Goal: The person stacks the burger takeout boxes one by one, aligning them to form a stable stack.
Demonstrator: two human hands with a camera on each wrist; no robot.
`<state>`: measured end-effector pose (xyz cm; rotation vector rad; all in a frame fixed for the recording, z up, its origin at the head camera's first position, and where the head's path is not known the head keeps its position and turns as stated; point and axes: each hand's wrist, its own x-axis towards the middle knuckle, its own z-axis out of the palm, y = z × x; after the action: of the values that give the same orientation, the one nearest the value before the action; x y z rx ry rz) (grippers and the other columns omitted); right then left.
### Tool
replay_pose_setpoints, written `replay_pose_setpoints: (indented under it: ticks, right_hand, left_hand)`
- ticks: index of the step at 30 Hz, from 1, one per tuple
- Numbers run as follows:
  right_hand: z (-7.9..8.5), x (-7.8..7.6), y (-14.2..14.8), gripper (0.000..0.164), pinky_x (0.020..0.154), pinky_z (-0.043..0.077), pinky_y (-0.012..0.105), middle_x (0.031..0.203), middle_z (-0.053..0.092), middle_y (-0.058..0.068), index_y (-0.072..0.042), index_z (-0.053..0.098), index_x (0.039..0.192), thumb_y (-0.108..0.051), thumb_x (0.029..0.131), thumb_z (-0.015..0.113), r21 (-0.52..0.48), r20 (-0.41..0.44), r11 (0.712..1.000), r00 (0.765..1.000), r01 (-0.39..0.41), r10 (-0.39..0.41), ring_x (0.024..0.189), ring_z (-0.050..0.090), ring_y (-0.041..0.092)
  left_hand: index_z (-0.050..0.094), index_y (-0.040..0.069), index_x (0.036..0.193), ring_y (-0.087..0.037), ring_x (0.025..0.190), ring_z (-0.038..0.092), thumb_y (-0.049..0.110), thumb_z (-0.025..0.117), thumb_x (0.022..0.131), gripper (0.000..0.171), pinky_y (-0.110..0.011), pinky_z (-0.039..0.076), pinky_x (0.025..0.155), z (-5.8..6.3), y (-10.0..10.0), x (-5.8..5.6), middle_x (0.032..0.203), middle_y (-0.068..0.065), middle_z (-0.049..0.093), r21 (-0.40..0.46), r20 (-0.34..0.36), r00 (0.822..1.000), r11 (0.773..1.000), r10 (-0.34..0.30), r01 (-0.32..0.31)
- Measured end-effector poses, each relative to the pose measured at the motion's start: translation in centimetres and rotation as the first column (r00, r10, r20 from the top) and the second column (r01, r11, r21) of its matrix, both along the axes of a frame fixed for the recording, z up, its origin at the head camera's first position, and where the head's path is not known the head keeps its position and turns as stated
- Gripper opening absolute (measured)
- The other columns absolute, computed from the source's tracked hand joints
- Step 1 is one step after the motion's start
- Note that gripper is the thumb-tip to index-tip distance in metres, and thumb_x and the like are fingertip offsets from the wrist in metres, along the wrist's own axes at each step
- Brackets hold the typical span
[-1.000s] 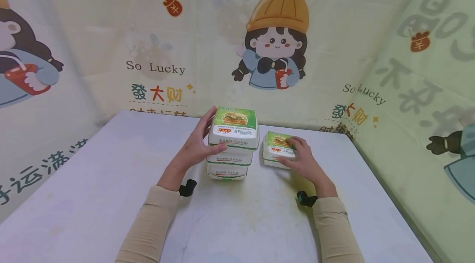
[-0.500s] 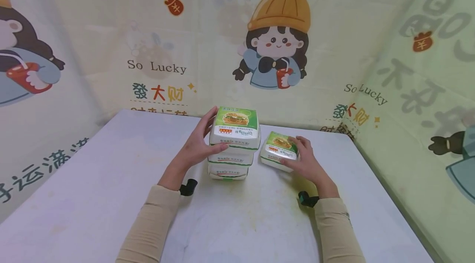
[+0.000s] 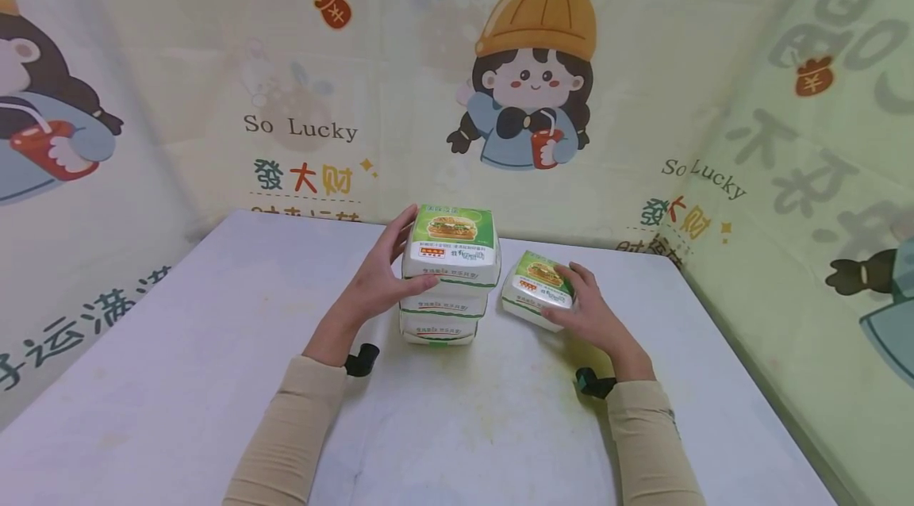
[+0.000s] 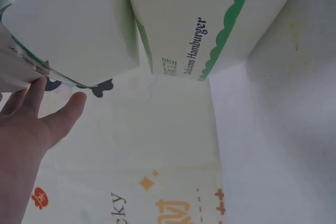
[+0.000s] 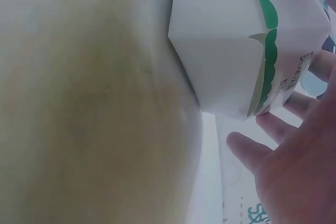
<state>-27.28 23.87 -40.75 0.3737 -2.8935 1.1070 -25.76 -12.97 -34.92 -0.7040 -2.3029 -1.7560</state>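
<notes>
Three white-and-green hamburger boxes stand stacked near the back middle of the table. My left hand (image 3: 378, 281) grips the top box (image 3: 451, 244) at its left side, thumb along the front lower edge and fingers reaching behind. Below it sit the middle box (image 3: 444, 303) and the bottom box (image 3: 439, 328). To the right of the stack, a fourth hamburger box (image 3: 535, 289) rests on the table, turned at an angle. My right hand (image 3: 589, 308) holds it from the right, thumb at the front and fingers over the top and far side; the right wrist view shows its side wall (image 5: 220, 61) closely.
The boxes stand on a white table (image 3: 457, 427) with faint yellowish stains. A printed cloth backdrop (image 3: 400, 78) rises right behind its back edge and along both sides. Black wrist cameras (image 3: 362, 361) stick out from the wrists.
My right hand has turned the single box so its front right corner points more toward me. The left hand and the stack have stayed in place.
</notes>
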Motion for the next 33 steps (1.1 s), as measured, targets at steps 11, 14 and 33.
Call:
replay_pose_setpoints:
  ticks: [11, 14, 33]
  right_hand:
    - [-0.2, -0.02, 0.2, 0.088, 0.113, 0.024, 0.07, 0.163, 0.007, 0.018, -0.015, 0.029, 0.155, -0.037, 0.083, 0.075, -0.008, -0.005, 1.0, 1.0, -0.006, 0.006, 0.146, 0.02, 0.046]
    - [-0.22, -0.04, 0.33, 0.088, 0.113, 0.024, 0.07, 0.163, 0.007, 0.017, -0.016, 0.028, 0.155, -0.038, 0.084, 0.075, -0.005, -0.005, 1.0, 1.0, -0.007, 0.007, 0.145, 0.021, 0.046]
    - [0.11, 0.04, 0.46, 0.083, 0.112, 0.03, 0.067, 0.161, 0.016, 0.02, -0.013, 0.035, 0.153, -0.035, 0.084, 0.076, -0.01, -0.066, 1.0, 0.998, -0.006, 0.005, 0.141, 0.031, 0.045]
  left_hand:
    - [0.019, 0.032, 0.157, -0.02, 0.149, 0.029, 0.021, 0.084, 0.078, 0.103, -0.054, 0.027, 0.121, 0.12, -0.04, 0.13, 0.163, 0.009, 0.024, 0.001, 0.003, 1.0, 1.0, -0.013, 0.013]
    - [0.019, 0.027, 0.158, -0.021, 0.149, 0.028, 0.02, 0.083, 0.078, 0.103, -0.055, 0.027, 0.12, 0.19, -0.06, 0.16, 0.163, 0.008, 0.024, -0.003, 0.004, 1.0, 1.0, -0.016, 0.016]
    - [0.02, 0.03, 0.158, -0.021, 0.149, 0.029, 0.02, 0.084, 0.078, 0.102, -0.055, 0.027, 0.12, 0.21, -0.09, 0.22, 0.162, 0.008, 0.026, -0.007, 0.006, 1.0, 1.0, -0.02, 0.02]
